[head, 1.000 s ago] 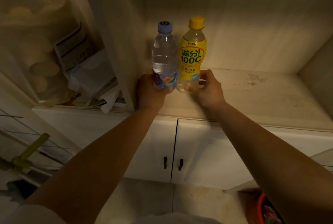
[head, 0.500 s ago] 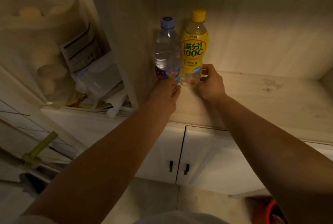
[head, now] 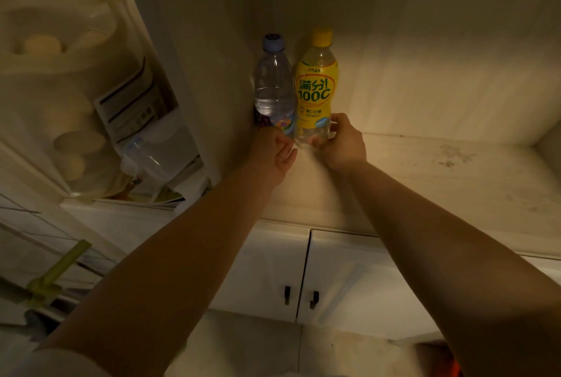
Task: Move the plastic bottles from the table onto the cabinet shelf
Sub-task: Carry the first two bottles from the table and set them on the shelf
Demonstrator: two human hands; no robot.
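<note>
Both bottles are upright on the cabinet shelf, pushed into the back left corner. Water bottle with the pale blue cap is against the side panel, and the yellow-label bottle sits just beside it, looks like touching. Right hand is wrapped around the base of the yellow-label bottle, thumb and fingers on the clear lower part. Left hand is loosely curled at the foot of the water bottle, not visibly gripping it; contact is hard to call because the hand hides the base. My read: placement is basically done, release is what's left. Risks: the two bottles are packed tight, so pulling the right hand out sideways could drag the yellow one and knock the water bottle over. Both are tall and narrow, and the water bottle is only part full, so it's light and tips easily. The left knuckles could clip the water bottle's base on the way out. The shelf surface looks grimy and uneven at right, less of a concern here. Open the fingers first, then retreat straight back toward the shelf edge.
</note>
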